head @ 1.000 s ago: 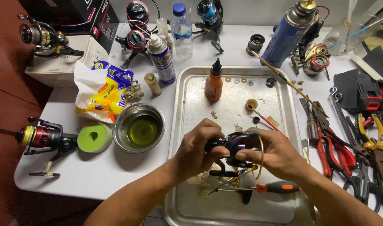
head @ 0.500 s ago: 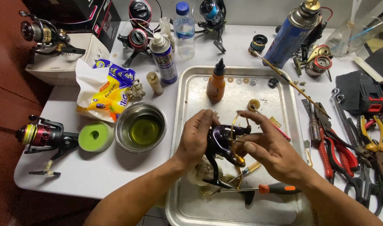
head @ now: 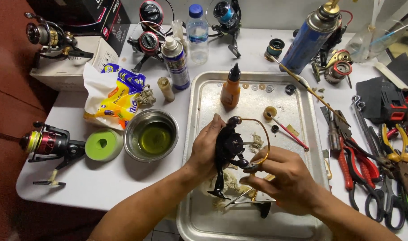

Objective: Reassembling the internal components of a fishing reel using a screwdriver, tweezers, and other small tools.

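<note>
While left hand (head: 207,149) clamps reel body (head: 228,151), right hand (head: 286,180) pinches bail; fingertips hidden.

Both my forearms are bare right up to the picture's lower edge, with no sleeve showing on either. My left hand (head: 206,149) wears no glove, ring, watch or strap at the wrist. My right hand (head: 286,180) is just as plain, with short nails on the fingers (head: 257,167).
</note>
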